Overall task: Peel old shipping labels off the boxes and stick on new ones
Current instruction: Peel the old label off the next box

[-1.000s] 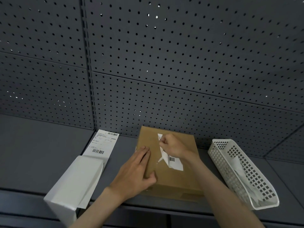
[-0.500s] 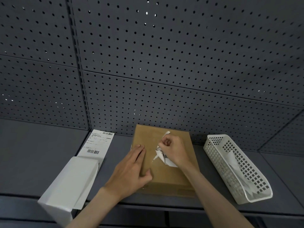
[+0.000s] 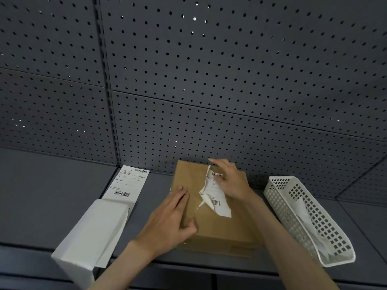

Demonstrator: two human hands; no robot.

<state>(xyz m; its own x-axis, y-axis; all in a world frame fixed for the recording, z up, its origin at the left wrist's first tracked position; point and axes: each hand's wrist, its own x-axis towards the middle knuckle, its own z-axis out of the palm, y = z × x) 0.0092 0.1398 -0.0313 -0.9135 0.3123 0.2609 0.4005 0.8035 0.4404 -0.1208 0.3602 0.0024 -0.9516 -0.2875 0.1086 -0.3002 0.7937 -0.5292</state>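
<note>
Pressed flat on the brown cardboard box (image 3: 211, 208), the left hand (image 3: 169, 218) lies with straight fingers along the lid's left side and the thumb hooked over the near part of the top, presumably so the box is kept from sliding on the grey shelf (image 3: 41, 195) while the label is pulled. Nothing is clasped by it. The right hand (image 3: 232, 181) is held over the far right of the lid with fingers spread and loosely extended; the torn old shipping label (image 3: 215, 195) is touched near its upper, lifted edge, but whether it is pinched cannot be told, since motion blur hides the fingertips. The label is crumpled and partly peeled, its lower part with a barcode seemingly stuck to the lid, so the peeling step is judged unfinished. A fresh label sheet (image 3: 128, 183) lies to the left, against the pegboard back wall (image 3: 209, 80), beside a white box (image 3: 92, 233). A white plastic basket (image 3: 310, 218) stands to the right, with paper scraps inside, apparently for peeled waste
</note>
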